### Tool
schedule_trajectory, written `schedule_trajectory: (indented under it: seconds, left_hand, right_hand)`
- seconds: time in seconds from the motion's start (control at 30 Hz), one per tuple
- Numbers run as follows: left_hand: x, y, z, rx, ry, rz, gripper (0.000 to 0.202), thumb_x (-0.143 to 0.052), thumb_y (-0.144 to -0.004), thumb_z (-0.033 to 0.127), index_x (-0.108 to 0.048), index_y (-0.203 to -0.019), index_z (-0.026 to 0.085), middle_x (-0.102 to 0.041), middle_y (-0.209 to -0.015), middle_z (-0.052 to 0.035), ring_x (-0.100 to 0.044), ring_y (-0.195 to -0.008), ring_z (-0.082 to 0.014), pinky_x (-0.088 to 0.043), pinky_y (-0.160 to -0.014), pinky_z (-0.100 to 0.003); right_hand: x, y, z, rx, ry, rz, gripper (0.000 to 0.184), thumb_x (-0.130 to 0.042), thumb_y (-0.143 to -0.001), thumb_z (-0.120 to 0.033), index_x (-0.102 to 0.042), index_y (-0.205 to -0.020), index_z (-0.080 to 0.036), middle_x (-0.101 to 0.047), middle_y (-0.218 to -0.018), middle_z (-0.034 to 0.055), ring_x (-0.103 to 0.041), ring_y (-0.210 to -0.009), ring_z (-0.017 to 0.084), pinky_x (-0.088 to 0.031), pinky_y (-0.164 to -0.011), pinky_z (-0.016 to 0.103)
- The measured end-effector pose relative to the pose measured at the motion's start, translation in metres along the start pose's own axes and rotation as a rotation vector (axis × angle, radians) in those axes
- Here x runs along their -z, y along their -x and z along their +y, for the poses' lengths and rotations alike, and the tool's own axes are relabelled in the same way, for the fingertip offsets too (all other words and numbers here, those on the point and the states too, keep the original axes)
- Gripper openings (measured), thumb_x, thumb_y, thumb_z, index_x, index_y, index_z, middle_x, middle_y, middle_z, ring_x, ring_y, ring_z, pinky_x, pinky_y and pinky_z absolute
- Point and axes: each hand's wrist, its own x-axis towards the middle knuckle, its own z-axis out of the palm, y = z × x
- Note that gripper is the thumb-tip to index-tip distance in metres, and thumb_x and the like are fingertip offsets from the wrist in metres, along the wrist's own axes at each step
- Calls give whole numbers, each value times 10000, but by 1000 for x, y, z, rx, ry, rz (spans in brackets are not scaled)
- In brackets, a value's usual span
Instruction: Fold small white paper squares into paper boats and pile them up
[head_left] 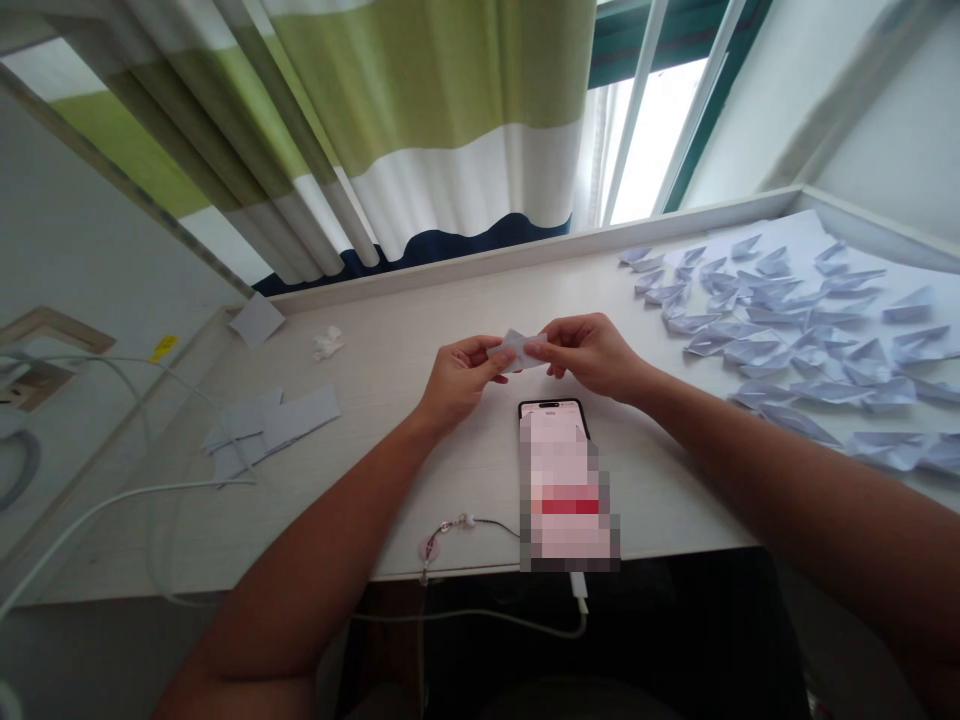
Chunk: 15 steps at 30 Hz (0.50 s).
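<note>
Both grips are closed on one thing: the left hand (457,380) pinches the small white paper piece (516,352) by its 9 o'clock end between thumb and fingertips, and the right hand (592,355) pinches its 3 o'clock end the same way, so the paper piece is held between them over the surface (420,330). At 6 o'clock from the hands a phone (566,480) lies flat, screen up, near the front edge of the surface, with a white cable (525,622) plugged into its near end. At 3 o'clock, well apart from the right hand, many folded paper boats (795,330) are spread over the surface, some touching one another. At 8 o'clock from the left hand lie a few flat paper slips (270,425), overlapping. At 10 o'clock sits a crumpled scrap (328,343) and, farther out, a single square sheet (256,320) by the back rim. At 12 o'clock a striped curtain (420,130) hangs beside the window (652,130).
</note>
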Motion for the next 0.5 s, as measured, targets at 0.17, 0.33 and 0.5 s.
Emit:
schedule_trajectory:
  seconds: [0.17, 0.33, 0.5]
  left_hand:
    - [-3, -2, -3, -60, -2, 12, 413, -961, -769, 544, -818, -954, 203, -804, -907, -33, -701, -827, -169, -604, -742, -308]
    - [-3, -3, -5, -143, -123, 46, 370, -903, -843, 544, -809, -952, 204, -777, -938, -39, -658, -858, -169, -556, -786, -304]
    - [0, 0, 0, -115, -180, 107, 334, -900, -842, 490, -825, -1016, 215, -795, -1062, -66, -664, -993, -207, -556, -811, -305]
  right_hand:
    - [-3, 3, -3, -52, 11, 0, 519, -891, -827, -697, -738, -799, -202, -542, -448, -75, -466, -361, 88, -567, -484, 322]
    - [-6, 5, -2, -92, -10, -23, 505, -867, -862, -700, -796, -971, -212, -590, -473, -64, -523, -356, 117, -577, -467, 336]
    - [-4, 3, -1, -40, -132, -44, 517, -910, -825, -664, -805, -997, -188, -806, -834, 65, -780, -648, 200, -672, -620, 367]
